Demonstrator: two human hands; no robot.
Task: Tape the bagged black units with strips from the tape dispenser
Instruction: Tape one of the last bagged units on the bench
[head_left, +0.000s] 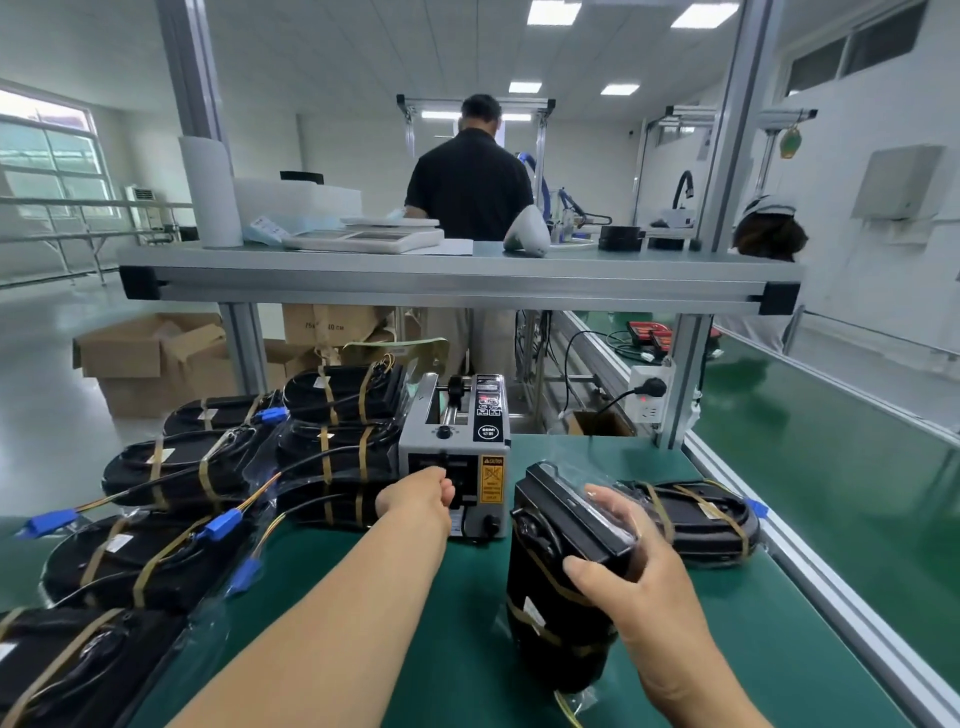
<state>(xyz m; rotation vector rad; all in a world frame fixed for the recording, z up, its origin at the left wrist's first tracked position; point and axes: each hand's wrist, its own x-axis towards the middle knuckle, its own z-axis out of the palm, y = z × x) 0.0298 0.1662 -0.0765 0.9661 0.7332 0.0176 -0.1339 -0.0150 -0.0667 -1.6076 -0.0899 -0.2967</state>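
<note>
Curling round a glossy bagged black unit, the right grip holds it on edge; the left grip, fingers bunched, touches the outlet of the boxy grey tape dispenser, any strip in it hidden.

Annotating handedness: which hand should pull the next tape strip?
Left. The left hand is at the outlet of the tape dispenser; the right hand grips the bagged black unit standing on the table.

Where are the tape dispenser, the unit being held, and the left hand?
tape dispenser (422, 442): head view, grey top panel.
held black unit (571, 514): head view, bagged top face.
left hand (417, 498): head view, back of hand.
</note>
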